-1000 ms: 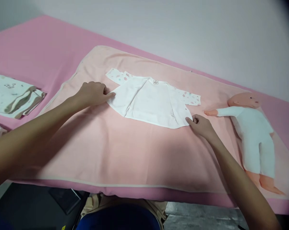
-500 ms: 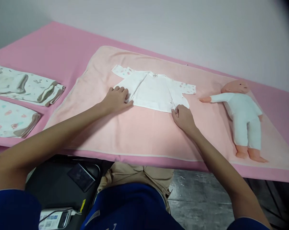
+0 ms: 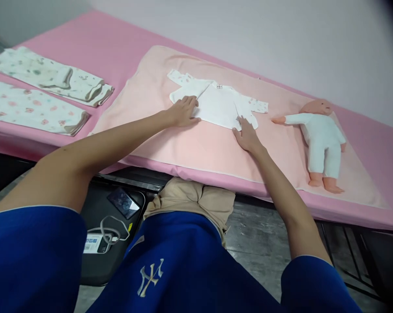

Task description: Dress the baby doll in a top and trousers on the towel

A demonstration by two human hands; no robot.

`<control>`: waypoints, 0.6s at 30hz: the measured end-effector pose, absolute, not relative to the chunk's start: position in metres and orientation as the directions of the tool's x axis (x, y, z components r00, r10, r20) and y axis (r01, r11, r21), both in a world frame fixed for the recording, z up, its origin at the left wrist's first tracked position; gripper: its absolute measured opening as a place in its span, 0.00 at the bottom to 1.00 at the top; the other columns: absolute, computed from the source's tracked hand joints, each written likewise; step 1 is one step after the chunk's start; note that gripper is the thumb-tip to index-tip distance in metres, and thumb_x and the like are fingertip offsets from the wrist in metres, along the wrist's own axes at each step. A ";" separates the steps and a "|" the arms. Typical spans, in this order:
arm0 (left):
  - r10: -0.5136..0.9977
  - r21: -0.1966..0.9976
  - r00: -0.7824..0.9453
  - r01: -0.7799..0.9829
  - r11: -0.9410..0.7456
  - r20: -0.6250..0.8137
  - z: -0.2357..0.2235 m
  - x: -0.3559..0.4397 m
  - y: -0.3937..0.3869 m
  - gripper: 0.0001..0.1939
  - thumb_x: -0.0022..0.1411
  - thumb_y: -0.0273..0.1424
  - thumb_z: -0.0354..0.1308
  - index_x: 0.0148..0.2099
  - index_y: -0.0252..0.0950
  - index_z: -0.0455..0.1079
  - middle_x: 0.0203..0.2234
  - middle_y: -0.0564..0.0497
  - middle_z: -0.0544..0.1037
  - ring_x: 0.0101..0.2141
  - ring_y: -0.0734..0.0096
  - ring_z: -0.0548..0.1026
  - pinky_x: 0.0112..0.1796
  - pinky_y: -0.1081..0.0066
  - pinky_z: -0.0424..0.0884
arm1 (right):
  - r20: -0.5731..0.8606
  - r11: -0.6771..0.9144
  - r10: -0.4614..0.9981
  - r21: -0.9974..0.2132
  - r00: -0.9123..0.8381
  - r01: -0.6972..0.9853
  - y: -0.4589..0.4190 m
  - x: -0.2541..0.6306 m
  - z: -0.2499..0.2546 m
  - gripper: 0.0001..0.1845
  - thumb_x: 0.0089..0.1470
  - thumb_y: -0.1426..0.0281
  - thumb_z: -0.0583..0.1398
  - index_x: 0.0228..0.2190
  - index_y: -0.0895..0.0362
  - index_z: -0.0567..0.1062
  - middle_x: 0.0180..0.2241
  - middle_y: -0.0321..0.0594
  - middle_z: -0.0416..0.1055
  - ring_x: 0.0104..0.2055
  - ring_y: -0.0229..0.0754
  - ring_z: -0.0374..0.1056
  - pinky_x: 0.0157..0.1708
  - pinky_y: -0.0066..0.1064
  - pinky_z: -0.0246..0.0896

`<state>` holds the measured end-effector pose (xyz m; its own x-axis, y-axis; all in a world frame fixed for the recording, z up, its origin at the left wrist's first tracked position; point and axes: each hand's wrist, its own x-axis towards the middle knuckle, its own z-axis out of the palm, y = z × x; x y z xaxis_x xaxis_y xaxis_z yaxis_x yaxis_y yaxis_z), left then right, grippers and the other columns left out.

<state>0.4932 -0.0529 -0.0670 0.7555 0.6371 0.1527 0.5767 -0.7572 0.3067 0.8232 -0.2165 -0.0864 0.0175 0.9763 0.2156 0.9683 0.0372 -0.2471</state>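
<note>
A small white baby shirt (image 3: 218, 104) with patterned sleeves lies spread open on a peach blanket (image 3: 190, 143). My left hand (image 3: 182, 113) rests flat on the shirt's lower left hem, fingers stretched out. My right hand (image 3: 247, 135) lies at the lower right hem, fingers extended and touching the cloth. Neither hand lifts anything.
A baby doll (image 3: 320, 137) in a white suit lies on the blanket to the right. Two folded patterned cloths (image 3: 53, 78) (image 3: 33, 108) sit on the pink mattress (image 3: 118, 48) at the left. Below the bed edge are a black box with a phone (image 3: 123, 202) and a cable.
Both hands have slid inward along the shirt's lower hem. The camera has pulled back and tilted down, so my blue shirt and the floor now fill the lower view.
</note>
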 end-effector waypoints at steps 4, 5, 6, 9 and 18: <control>0.620 0.346 0.781 0.564 -0.750 0.070 -0.078 0.485 -0.065 0.46 0.75 0.55 0.40 0.83 0.30 0.49 0.82 0.36 0.46 0.81 0.39 0.43 0.77 0.45 0.41 | 0.098 0.069 0.994 -0.305 -0.041 0.950 -0.221 0.831 -0.091 0.42 0.75 0.46 0.44 0.78 0.55 0.50 0.82 0.52 0.42 0.84 0.59 0.38 0.78 0.69 0.34; 0.618 0.343 0.782 0.560 -0.754 0.080 -0.079 0.483 -0.067 0.46 0.75 0.55 0.40 0.83 0.31 0.49 0.82 0.36 0.46 0.81 0.41 0.43 0.77 0.46 0.40 | 0.101 0.081 0.994 -0.305 -0.053 0.949 -0.222 0.832 -0.091 0.42 0.76 0.46 0.44 0.79 0.55 0.50 0.82 0.51 0.41 0.84 0.58 0.38 0.79 0.68 0.34; 0.617 0.340 0.781 0.557 -0.757 0.095 -0.080 0.482 -0.068 0.46 0.75 0.55 0.40 0.83 0.31 0.49 0.82 0.37 0.46 0.81 0.43 0.44 0.77 0.48 0.40 | 0.108 0.092 0.992 -0.305 -0.062 0.948 -0.224 0.833 -0.091 0.41 0.76 0.47 0.44 0.79 0.55 0.50 0.82 0.51 0.41 0.84 0.58 0.38 0.79 0.68 0.34; 0.634 0.338 0.760 0.564 -0.753 0.143 -0.084 0.480 -0.068 0.45 0.75 0.56 0.40 0.82 0.33 0.54 0.81 0.39 0.51 0.80 0.47 0.48 0.77 0.49 0.45 | 0.138 0.112 0.988 -0.306 -0.072 0.945 -0.228 0.832 -0.091 0.40 0.77 0.47 0.43 0.79 0.54 0.52 0.81 0.49 0.42 0.84 0.56 0.40 0.79 0.67 0.35; 0.650 0.395 0.698 0.529 -0.751 0.301 -0.090 0.482 -0.067 0.35 0.72 0.47 0.49 0.73 0.38 0.71 0.75 0.45 0.68 0.74 0.49 0.63 0.74 0.48 0.55 | 0.246 0.134 0.968 -0.304 -0.058 0.943 -0.234 0.827 -0.089 0.37 0.76 0.48 0.45 0.73 0.54 0.67 0.76 0.46 0.59 0.79 0.54 0.56 0.79 0.60 0.48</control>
<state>0.4815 -0.0672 -0.0904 0.6981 0.6495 0.3013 0.5287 -0.7514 0.3947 0.8271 -0.2342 -0.0893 -0.0578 0.9677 0.2455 0.9432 0.1335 -0.3043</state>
